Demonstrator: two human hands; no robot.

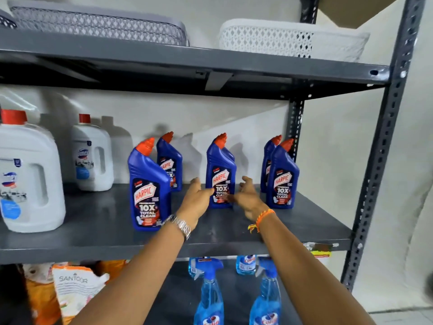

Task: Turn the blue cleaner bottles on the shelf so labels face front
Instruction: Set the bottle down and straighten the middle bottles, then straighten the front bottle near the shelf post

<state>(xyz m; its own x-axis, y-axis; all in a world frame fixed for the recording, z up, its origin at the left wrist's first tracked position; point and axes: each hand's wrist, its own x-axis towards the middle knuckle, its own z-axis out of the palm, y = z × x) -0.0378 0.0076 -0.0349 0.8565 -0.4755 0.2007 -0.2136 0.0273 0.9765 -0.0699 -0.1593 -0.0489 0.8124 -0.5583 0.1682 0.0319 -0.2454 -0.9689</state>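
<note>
Several blue cleaner bottles with red caps stand on the grey middle shelf [105,231]. The front left bottle [147,184], the one behind it [169,160], the middle bottle [220,167] and the front right bottle [282,177] show their labels to the front. A rear right bottle [268,158] is mostly hidden behind the front right one. My left hand [196,198] and my right hand [248,195] flank the middle bottle low down, fingers apart. The left thumb touches its label; the right fingertips lie at its lower edge. Neither hand wraps around it.
Two white jugs with red caps [30,179] [93,156] stand at the shelf's left. Grey [98,26] and white [293,38] baskets sit on the shelf above. Below are blue spray bottles [210,294] and orange pouches [75,287]. A perforated steel upright [379,160] bounds the right side.
</note>
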